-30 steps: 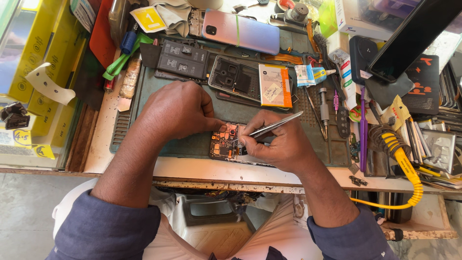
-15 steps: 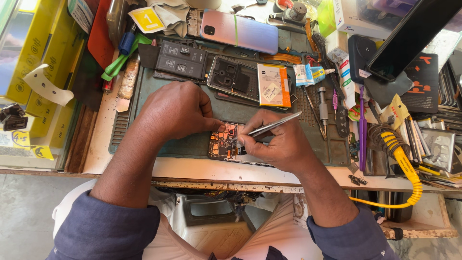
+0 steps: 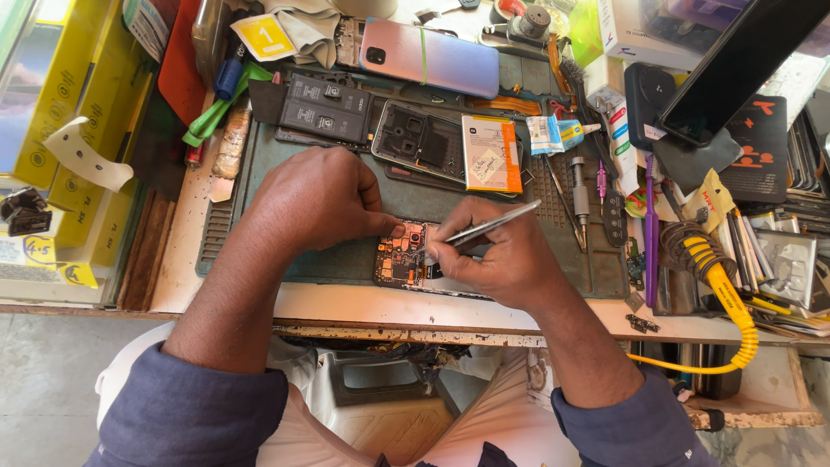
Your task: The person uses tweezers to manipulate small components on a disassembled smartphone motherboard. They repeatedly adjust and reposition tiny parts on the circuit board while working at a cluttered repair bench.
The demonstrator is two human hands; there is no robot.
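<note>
Opened phone with exposed orange-and-black circuit board (image 3: pixel 405 262), at mat's six o'clock: my left hand (image 3: pixel 320 197) pins its nine o'clock edge steady, fingers curled, while my right hand (image 3: pixel 497 259) pinches slim metal tweezers (image 3: pixel 488 227) closed, tips probing inside.

Opened phone (image 3: pixel 399 262) flat on mat, orange board exposed; metal tweezers (image 3: pixel 484 228) tilted.
</note>
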